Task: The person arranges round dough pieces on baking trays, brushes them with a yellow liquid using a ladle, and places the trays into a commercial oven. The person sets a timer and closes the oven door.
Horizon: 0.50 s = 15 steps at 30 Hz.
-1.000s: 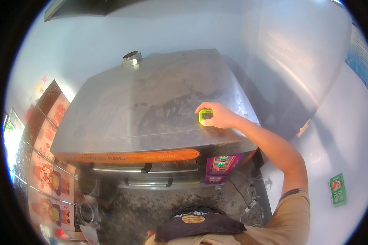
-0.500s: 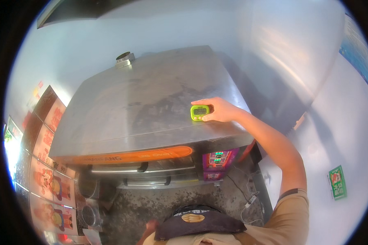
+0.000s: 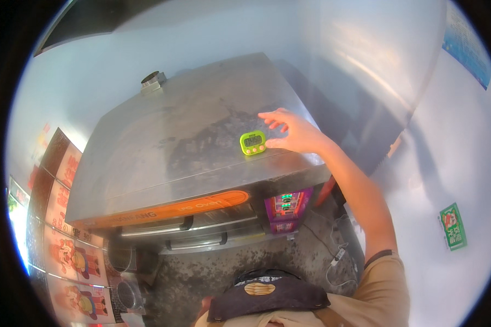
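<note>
A bright green digital timer point(image 3: 252, 143) with a grey screen and several small pale buttons sits on the steel top of an oven point(image 3: 163, 136), near its front right part. My right hand point(image 3: 292, 131) is just right of the timer, fingers spread and curved over the steel. Its thumb tip is close to the timer's right edge; whether they touch I cannot tell. Nothing is held between the fingers. My left hand does not show; only a small reddish patch appears at the lower edge, left of my dark apron point(image 3: 267, 300).
The oven front has an orange strip point(image 3: 163, 210), bar handles point(image 3: 199, 240) and a lit purple control panel point(image 3: 286, 207). A short flue pipe point(image 3: 153, 80) rises at the back left. A white power strip point(image 3: 338, 256) with cables lies on the right. Illustrated posters point(image 3: 76, 259) line the left.
My right hand has let go of the timer; its fingers have lifted and spread. The timer stays on the oven top. The whole view has shifted slightly.
</note>
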Each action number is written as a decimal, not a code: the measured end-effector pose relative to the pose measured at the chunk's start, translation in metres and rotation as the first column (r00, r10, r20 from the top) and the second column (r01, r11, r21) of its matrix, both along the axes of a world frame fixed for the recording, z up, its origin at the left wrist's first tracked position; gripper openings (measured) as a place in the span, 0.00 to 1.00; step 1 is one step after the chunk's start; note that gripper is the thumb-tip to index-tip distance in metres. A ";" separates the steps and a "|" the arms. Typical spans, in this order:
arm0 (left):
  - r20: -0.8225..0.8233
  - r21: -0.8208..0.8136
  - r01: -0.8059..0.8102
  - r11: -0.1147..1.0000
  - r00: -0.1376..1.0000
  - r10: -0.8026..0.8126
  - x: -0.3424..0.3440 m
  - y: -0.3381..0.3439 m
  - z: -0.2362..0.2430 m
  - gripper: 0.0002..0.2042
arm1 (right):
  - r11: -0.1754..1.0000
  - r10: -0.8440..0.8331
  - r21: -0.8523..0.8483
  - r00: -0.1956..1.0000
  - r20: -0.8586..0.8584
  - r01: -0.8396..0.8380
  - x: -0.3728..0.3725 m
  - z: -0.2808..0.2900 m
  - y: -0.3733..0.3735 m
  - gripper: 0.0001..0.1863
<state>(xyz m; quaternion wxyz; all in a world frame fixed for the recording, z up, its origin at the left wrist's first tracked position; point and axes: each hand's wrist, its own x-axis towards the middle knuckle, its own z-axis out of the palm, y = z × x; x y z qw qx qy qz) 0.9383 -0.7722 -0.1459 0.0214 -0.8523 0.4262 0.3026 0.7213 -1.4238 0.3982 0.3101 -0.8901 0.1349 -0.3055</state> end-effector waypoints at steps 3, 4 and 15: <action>0.002 -0.019 0.009 1.000 1.000 -0.009 -0.002 -0.004 0.006 0.13 | 0.988 -0.104 -0.072 0.938 0.330 0.135 -0.040 -0.004 0.023 0.28; 0.001 -0.025 0.013 1.000 1.000 -0.013 -0.003 -0.005 0.008 0.13 | 0.977 -0.148 -0.079 0.890 0.432 0.200 -0.054 -0.016 0.033 0.25; 0.091 0.091 0.245 0.965 0.963 -0.253 -0.003 -0.014 0.020 0.14 | 0.653 -0.508 0.464 0.800 -0.318 0.599 -0.118 -0.385 0.177 0.09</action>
